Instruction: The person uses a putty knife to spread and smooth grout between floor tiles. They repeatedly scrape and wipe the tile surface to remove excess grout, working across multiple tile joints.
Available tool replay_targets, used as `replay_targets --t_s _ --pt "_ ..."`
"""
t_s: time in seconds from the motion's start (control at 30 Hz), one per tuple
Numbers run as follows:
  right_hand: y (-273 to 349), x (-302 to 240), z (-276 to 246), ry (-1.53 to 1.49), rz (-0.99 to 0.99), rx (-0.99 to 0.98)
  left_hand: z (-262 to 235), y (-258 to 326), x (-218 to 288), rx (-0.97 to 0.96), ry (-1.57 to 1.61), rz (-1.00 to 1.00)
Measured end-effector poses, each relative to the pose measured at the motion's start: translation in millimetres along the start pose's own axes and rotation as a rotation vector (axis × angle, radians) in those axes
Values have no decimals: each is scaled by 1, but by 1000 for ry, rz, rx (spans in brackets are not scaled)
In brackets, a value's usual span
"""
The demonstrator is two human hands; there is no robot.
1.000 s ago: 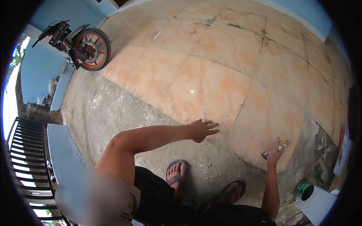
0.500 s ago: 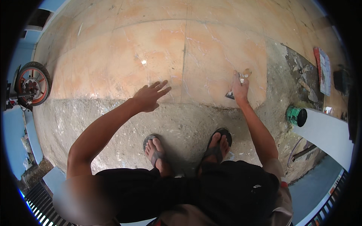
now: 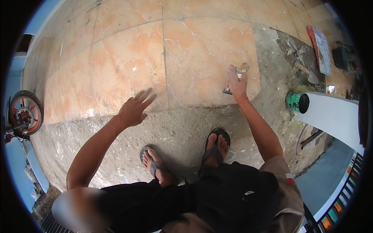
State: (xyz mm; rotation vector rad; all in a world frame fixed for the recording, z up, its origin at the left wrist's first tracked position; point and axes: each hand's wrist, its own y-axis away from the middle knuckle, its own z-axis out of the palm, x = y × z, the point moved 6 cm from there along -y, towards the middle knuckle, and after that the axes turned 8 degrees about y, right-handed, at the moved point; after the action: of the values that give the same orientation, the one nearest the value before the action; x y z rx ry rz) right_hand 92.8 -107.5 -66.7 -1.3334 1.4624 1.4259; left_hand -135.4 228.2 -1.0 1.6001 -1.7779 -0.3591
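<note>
My right hand (image 3: 238, 86) is closed around what looks like a scraper, its dark blade (image 3: 227, 91) on the orange-beige marbled tile (image 3: 206, 58). A tan, rounded end (image 3: 244, 66) sticks out past my fingers on the far side; the grip itself is mostly hidden. With fingers spread, my left hand (image 3: 134, 109) is over the near edge of the tiles, left of a seam, and holds nothing. Whether its fingertips touch the tile I cannot tell. A small white speck (image 3: 134, 68) lies on the tile beyond it.
Rough bare concrete (image 3: 182, 136) runs along the near tile edge, under my sandalled feet. At the right are a trowel (image 3: 307, 72), a green can (image 3: 297, 102) against a white ledge (image 3: 334, 116), and a red-and-white packet (image 3: 319, 50). A motorcycle wheel (image 3: 25, 112) stands at far left.
The whole view has turned and shifted, so the tiles and both hands appear farther left. My right hand keeps its grip on the scraper, and my left hand stays spread near the tile edge.
</note>
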Motion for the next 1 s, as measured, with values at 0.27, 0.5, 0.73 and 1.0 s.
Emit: replay_targets --t_s 0.27,0.5,0.73,1.0 --pt "1 4 -18 -72 46 67 2 6 1 20 16 -1" --pt "-1 8 -9 66 -12 -17 0 0 -2 46 8 9" --pt "3 -9 -5 -39 15 9 2 4 -2 86 26 22" --pt "5 6 1 -53 10 17 -1 -1 -4 63 1 25"
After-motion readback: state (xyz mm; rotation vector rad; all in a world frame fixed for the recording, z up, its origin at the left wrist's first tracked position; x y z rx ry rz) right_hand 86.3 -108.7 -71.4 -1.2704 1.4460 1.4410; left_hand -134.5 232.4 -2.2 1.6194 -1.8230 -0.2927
